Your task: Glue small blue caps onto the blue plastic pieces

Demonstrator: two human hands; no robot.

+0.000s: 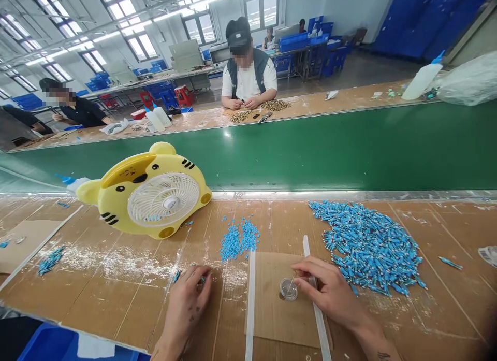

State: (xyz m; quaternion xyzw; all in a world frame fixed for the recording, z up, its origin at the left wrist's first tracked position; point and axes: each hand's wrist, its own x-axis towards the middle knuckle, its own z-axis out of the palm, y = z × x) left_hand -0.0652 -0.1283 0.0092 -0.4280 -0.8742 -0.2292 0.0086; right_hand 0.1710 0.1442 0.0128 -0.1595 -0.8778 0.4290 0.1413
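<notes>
My right hand (330, 288) pinches a thin stick (292, 282) between thumb and forefinger. The stick's lower end is inside a small clear round cup (289, 289), which sits on a cardboard sheet (285, 325). My left hand (189, 299) rests on the table with its fingers curled in. Bits of slim blue pieces (177, 276) show at its fingertips; the rest is hidden under the fingers. Between and beyond my hands lies a small pile of tiny blue discs (237, 237). A large heap of slim blue pieces (373, 247) lies right of my right hand.
A yellow animal-faced fan (163, 198) stands at the back left. A few blue pieces (51, 260) lie farther left. White tape strips (250, 309) flank the cardboard. Behind a green panel (310, 148), a person (248, 76) works at another table. A blue bin (50, 345) is below left.
</notes>
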